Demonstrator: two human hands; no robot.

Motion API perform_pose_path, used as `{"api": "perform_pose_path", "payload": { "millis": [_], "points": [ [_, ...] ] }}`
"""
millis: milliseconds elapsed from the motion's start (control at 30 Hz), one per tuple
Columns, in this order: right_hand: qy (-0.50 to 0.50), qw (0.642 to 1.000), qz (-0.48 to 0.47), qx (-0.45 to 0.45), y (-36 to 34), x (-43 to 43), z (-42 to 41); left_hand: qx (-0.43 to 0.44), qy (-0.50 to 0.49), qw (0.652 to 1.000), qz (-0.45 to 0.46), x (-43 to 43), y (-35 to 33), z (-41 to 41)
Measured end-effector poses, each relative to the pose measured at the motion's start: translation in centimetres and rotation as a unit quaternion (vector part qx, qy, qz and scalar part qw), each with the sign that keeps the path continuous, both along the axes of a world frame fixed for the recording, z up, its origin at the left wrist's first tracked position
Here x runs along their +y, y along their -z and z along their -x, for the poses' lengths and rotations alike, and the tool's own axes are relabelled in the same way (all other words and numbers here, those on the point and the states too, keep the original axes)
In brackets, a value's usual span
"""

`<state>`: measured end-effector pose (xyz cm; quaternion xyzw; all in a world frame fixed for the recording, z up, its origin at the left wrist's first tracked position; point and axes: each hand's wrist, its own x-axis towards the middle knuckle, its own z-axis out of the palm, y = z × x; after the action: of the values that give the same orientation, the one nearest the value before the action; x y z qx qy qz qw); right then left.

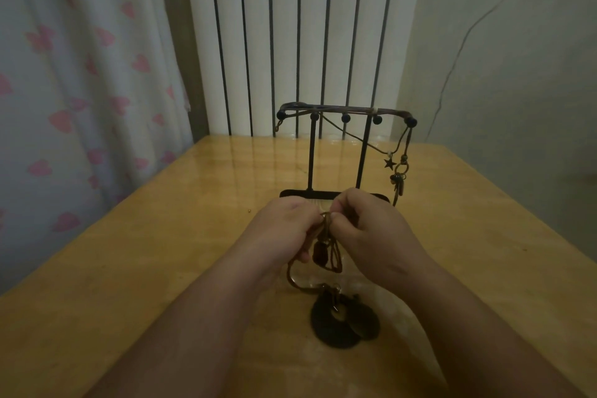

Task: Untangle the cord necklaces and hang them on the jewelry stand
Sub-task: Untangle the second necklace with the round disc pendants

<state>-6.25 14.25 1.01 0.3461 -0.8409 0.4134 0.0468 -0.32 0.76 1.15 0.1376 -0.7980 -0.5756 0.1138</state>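
Two hands, left (284,231), right (374,233), pinch tangled cord necklaces (329,247); flat round pendants (342,321) on glossy table (155,268).

Table (129,268): wood, honey-toned, glossy varnish; you can see the radiator's stripes mirrored at its far end.
Stand (311,152), centre frame: thin metal rod, matt black; its round tips carry a slight sheen.
Cords (328,236), just below centre: brown, matt, string-like; you cannot make out the weave.
Discs (332,329), lower centre: black, dull, rough-looking; material unclear.
Star (390,164), right of centre: dark, dull metal.
Curtain (80,74), left: thin matt cloth, printed pink hearts.
Radiator (284,26), top centre: smooth white painted columns.
Wall (517,42), upper right: matt, plaster-like.
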Motion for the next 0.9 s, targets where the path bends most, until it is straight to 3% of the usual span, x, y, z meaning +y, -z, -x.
{"api": "perform_pose_path", "payload": {
  "millis": [167, 433, 567, 700, 900],
  "points": [
    [-0.003, 1.0, -0.014, 0.0, -0.1, 0.2, 0.0, 0.042, -0.014, 0.998, 0.043, -0.1, 0.3, 0.2],
    [0.014, 0.999, 0.026, 0.011, 0.1, -0.2, 0.0, 0.04, -0.01, 0.991, -0.126, -0.3, 0.6, 0.4],
    [0.011, 0.999, 0.04, 0.007, 0.0, -0.2, -0.2, 0.038, -0.001, 0.986, -0.162, -0.3, 0.7, 0.5],
    [0.011, 1.0, 0.029, 0.006, 0.0, -0.4, -0.5, 0.05, -0.023, 0.968, -0.244, 0.2, 0.6, 0.7],
    [-0.003, 1.0, 0.016, -0.001, -0.1, -0.4, -0.6, 0.047, -0.049, 0.972, -0.224, 0.6, 0.7, 0.9]
  ]
}}
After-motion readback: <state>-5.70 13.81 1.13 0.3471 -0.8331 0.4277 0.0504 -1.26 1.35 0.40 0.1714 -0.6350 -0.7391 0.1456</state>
